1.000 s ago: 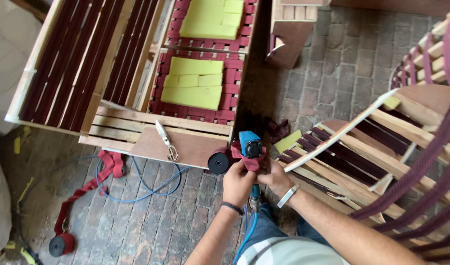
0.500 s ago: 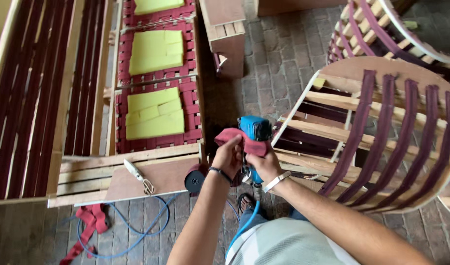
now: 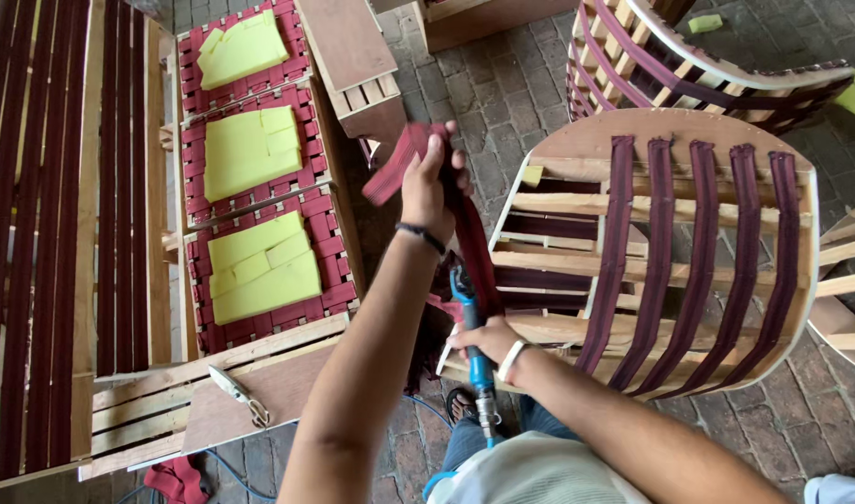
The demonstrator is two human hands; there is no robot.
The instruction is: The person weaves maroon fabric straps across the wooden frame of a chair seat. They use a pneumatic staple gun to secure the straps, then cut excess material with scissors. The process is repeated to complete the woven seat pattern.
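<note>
My left hand (image 3: 427,187) is raised and closed around a dark red webbing strap (image 3: 395,168), pulling it up from the edge of a curved wooden chair frame (image 3: 670,131). The strap runs down from my fist to the frame's near left edge. My right hand (image 3: 488,341) rests at that edge and grips a blue pneumatic staple gun (image 3: 469,327), whose hose end points back toward my body. Several maroon straps (image 3: 702,252) are stretched across the chair frame.
To the left stands a wooden sofa frame (image 3: 157,233) with red woven webbing and yellow-green foam pads (image 3: 259,271). Scissors (image 3: 236,392) lie on its wooden front board. Another webbed chair frame (image 3: 688,65) is at the top right. The floor is brick paving.
My left hand has risen and pulled the red strap upward, away from the staple gun. The gun has dropped lower in my right hand. The view has shifted right, toward the chair frame.
</note>
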